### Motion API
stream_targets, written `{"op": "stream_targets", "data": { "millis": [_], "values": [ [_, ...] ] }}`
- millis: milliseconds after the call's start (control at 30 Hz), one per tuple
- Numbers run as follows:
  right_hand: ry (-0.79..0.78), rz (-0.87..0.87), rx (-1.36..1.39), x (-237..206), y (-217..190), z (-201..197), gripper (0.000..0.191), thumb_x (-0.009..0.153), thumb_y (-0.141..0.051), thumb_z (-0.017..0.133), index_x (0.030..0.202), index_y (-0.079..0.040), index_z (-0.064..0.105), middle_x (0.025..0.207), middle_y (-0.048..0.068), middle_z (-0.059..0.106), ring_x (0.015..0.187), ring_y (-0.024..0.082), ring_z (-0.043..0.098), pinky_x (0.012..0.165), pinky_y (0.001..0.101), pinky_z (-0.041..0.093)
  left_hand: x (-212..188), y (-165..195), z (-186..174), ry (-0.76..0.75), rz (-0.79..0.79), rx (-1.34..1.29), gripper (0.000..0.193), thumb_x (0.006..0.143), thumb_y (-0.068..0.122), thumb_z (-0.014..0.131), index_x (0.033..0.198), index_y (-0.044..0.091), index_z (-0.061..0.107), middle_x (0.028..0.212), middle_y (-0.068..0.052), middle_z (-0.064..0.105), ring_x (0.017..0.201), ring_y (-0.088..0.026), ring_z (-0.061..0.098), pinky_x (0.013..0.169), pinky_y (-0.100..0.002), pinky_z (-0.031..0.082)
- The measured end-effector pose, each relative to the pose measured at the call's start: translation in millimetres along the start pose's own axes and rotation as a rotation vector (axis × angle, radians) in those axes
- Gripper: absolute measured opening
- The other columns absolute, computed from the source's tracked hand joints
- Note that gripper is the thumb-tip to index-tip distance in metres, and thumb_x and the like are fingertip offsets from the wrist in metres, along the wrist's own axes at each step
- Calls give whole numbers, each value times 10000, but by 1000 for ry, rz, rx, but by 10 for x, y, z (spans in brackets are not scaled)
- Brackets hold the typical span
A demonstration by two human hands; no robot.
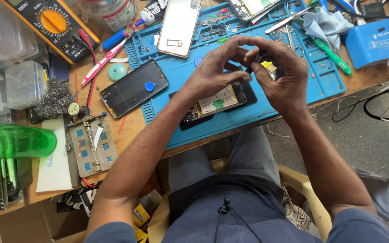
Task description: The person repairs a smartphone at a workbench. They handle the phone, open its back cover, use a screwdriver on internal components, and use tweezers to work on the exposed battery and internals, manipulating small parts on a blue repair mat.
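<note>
Both hands meet above an opened phone that lies on a blue work mat, its battery and white label exposed. My left hand and my right hand pinch a small dark part with a yellow bit between their fingertips, held just above the phone's upper end. The fingers hide most of that part.
A dark phone back cover with a blue pick lies at the mat's left edge. A white phone lies further back. A yellow multimeter, toothbrushes, steel wool, a metal holder jig, a blue box and cloth surround the mat.
</note>
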State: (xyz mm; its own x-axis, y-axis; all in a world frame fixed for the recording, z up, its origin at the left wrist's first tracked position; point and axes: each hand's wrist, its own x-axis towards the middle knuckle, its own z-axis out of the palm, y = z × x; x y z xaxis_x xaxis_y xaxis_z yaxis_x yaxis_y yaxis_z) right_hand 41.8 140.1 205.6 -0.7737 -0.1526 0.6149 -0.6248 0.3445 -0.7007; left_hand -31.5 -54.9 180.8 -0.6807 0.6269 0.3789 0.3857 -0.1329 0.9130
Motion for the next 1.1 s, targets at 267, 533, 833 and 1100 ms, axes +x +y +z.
{"op": "stream_targets", "data": {
  "millis": [267,533,833,1100],
  "values": [
    [-31,-33,-101,-18,-52,-37,533,1002,83,788,1467,-54,566,1248,95,660,1160,170,658,1023,304,558,-15,12,32,27,-18,75,600,878,32,871,1362,101,524,1098,-78,729,1077,-141,742,911,-338,648],
    [-54,-94,-260,-83,-90,-27,711,898,87,809,1527,-70,518,1287,117,655,1152,215,646,1039,355,551,-13,8,57,-21,-58,27,592,909,42,816,1399,99,489,1149,-73,741,1095,-158,759,892,-328,652],
    [-57,16,-13,-152,-135,34,717,1033,90,751,1610,-131,389,1223,94,669,1160,192,729,1057,326,610,-45,118,-105,-46,28,392,503,797,62,887,1216,90,611,977,-35,768,877,-143,751,747,-322,631],
    [-43,8,42,-222,-103,-2,840,1062,150,721,1659,-174,227,1216,109,681,1182,208,734,1043,336,635,-164,235,-204,-70,20,659,120,870,109,811,980,124,765,925,-33,709,864,-208,696,755,-376,571]
  ]
}}
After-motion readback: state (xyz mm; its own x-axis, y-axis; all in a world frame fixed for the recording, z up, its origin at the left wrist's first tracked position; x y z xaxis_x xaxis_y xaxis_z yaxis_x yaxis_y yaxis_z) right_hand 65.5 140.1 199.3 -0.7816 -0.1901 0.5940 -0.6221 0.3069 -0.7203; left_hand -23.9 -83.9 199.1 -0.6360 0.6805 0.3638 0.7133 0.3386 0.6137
